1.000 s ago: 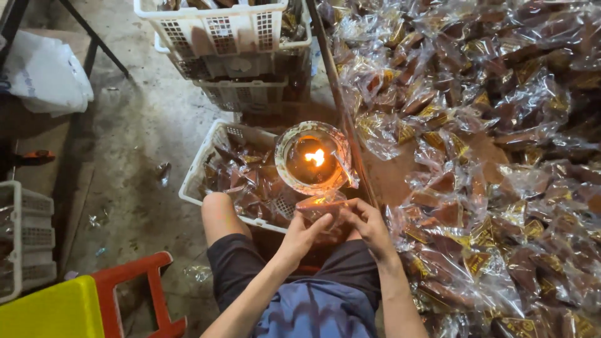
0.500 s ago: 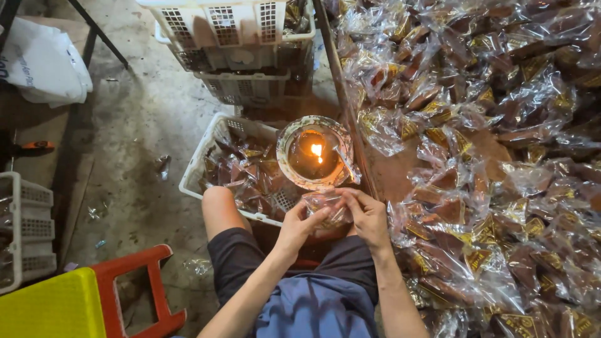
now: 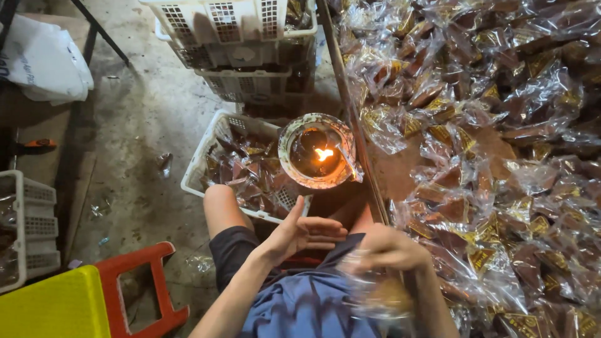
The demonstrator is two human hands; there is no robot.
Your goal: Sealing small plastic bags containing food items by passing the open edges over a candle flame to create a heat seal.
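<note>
A round metal tin [image 3: 299,177] with a small flame [image 3: 323,154] burning inside stands in front of my knees. My left hand [image 3: 303,233] hovers below the tin with fingers spread and nothing in it. Near my lap my right hand [image 3: 389,248] is curled around a clear plastic packet [image 3: 369,293] with a brown piece in it; both are blurred by motion. To the right lies a big heap of clear packets of brown sweets [image 3: 488,144].
A white plastic basket [image 3: 213,150] holding sealed packets sits left of the tin. Stacked white baskets [image 3: 244,44] stand behind it. A red stool [image 3: 141,281], a yellow surface [image 3: 50,307] and another basket [image 3: 31,231] are at the lower left. A white bag [image 3: 44,59] lies top left.
Both hands held a packet up at the flame before. Now they have dropped back to my lap; the left hand has let go and the right has carried the packet down.
</note>
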